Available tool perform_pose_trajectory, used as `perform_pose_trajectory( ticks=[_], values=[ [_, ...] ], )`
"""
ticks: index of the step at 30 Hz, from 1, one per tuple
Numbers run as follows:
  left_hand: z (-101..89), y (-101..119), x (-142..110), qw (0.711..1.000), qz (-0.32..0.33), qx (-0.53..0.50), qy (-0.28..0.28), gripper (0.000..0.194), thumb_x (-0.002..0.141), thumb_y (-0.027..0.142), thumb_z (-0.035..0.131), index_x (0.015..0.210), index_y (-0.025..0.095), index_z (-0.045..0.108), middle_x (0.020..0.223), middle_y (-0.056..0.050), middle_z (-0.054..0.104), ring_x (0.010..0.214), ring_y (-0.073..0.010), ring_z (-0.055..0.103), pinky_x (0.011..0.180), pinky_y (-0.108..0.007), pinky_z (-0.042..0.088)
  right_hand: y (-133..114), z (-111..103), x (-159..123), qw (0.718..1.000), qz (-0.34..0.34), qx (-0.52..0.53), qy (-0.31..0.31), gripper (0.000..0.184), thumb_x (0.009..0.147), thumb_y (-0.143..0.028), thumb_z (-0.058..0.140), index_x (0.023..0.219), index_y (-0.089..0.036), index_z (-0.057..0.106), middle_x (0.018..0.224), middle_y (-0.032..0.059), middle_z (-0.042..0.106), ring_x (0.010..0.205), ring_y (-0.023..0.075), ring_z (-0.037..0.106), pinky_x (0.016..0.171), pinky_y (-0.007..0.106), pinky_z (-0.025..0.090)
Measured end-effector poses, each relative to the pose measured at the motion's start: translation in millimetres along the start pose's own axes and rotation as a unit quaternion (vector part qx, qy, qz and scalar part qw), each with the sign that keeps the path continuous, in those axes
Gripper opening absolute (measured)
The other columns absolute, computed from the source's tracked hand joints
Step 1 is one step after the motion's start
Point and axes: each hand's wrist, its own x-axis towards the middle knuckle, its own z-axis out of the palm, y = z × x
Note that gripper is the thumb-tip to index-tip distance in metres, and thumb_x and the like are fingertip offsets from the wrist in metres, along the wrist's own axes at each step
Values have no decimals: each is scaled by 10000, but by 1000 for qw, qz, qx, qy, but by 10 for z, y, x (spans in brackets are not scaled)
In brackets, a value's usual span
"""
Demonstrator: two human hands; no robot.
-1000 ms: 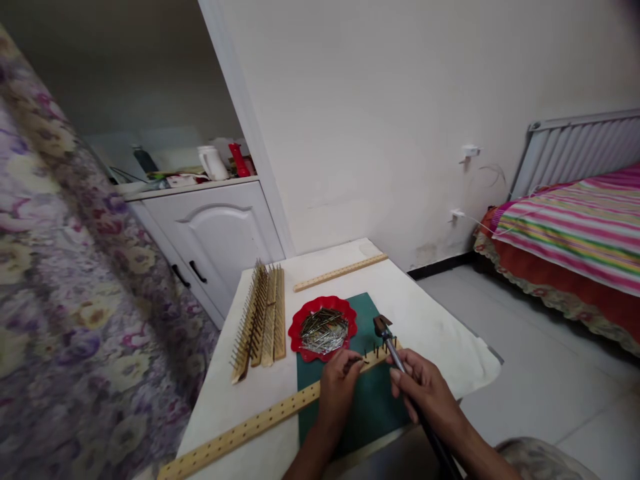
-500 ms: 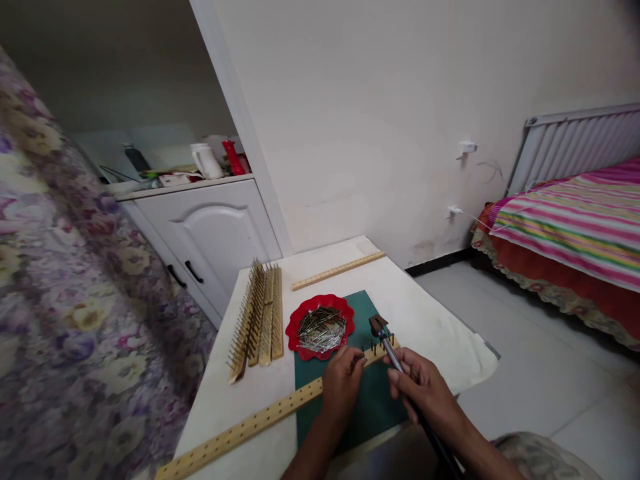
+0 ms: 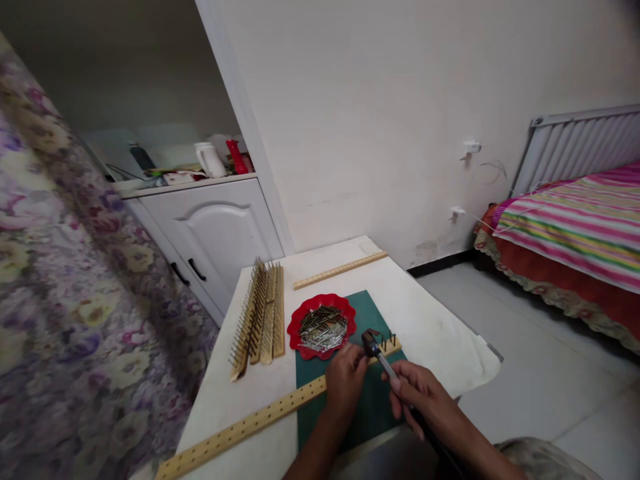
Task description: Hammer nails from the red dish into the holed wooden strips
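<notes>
While our right hand point(image 3: 420, 393) is curling its fingers around the slim handle of a hammer point(image 3: 385, 365), the blocky, dark head is hovering just beside our left hand point(image 3: 345, 373). Those left fingers are bunching narrowly together at the pale wooden strip point(image 3: 265, 417); we cannot tell whether they are pinching a nail. The strip, long and flat with rows of small dark holes, is running diagonally beneath the left hand, across the smooth green mat point(image 3: 360, 430) and out over the white tabletop point(image 3: 225, 427). Thin dark nails point(image 3: 393, 340) are standing in its far end. Beyond the left hand, a glossy red dish point(image 3: 294, 332) with a scalloped rim is holding a heap of loose silvery and brassy nails point(image 3: 324, 328). Further left, we are seeing several wooden strips point(image 3: 260, 320) bristling with metal points, and another bare strip point(image 3: 340, 270) is lying near the table's far edge.
</notes>
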Motion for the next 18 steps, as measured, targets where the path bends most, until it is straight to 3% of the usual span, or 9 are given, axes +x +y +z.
perform_pose_trajectory(
  ticks=[18],
  values=[
    [47, -58, 3, 1000, 3, 12, 7, 146, 779, 189, 469, 677, 189, 573, 683, 5, 558, 652, -132, 522, 583, -221, 349, 19, 0, 15, 1000, 11, -13, 4, 295, 856, -456, 476, 888, -163, 486, 540, -50, 615, 247, 16, 370, 297, 144, 182]
  ],
)
